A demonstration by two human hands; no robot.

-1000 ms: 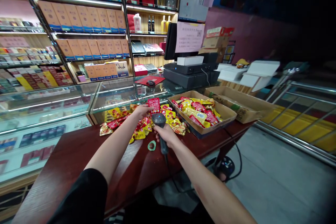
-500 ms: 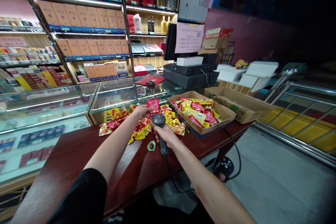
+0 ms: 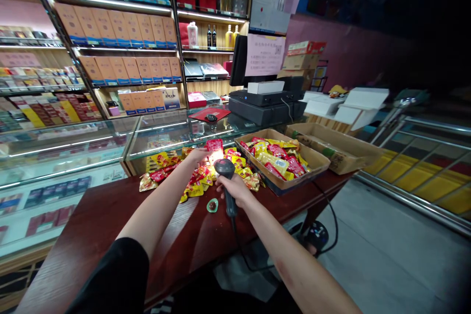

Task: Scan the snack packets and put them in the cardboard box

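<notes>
My left hand (image 3: 199, 155) is closed on the edge of a red snack packet (image 3: 215, 145), held up over a heap of small packets. In my right hand (image 3: 235, 189) is a dark barcode scanner (image 3: 225, 169), gripped by its handle with its head towards the red packet. A bright light shines from the scanner onto the lower part of that packet. Red and yellow snack packets (image 3: 195, 188) lie loose under and around both hands. Nearer to me on the table (image 3: 176, 235) lies a small green-rimmed item with a brown middle (image 3: 212, 205).
Right of the heap stands a cardboard box (image 3: 312, 159) filled with packets, with another cardboard box (image 3: 353, 149) behind it. A glass display counter (image 3: 162, 132) borders the table, carrying a till (image 3: 257, 108) and a mouse (image 3: 211, 117). The scanner's cable (image 3: 237, 240) hangs over the table edge.
The scanner's light has come on and falls on the red packet. My right hand and the scanner have shifted very slightly; my left hand still holds the packet in nearly the same place.
</notes>
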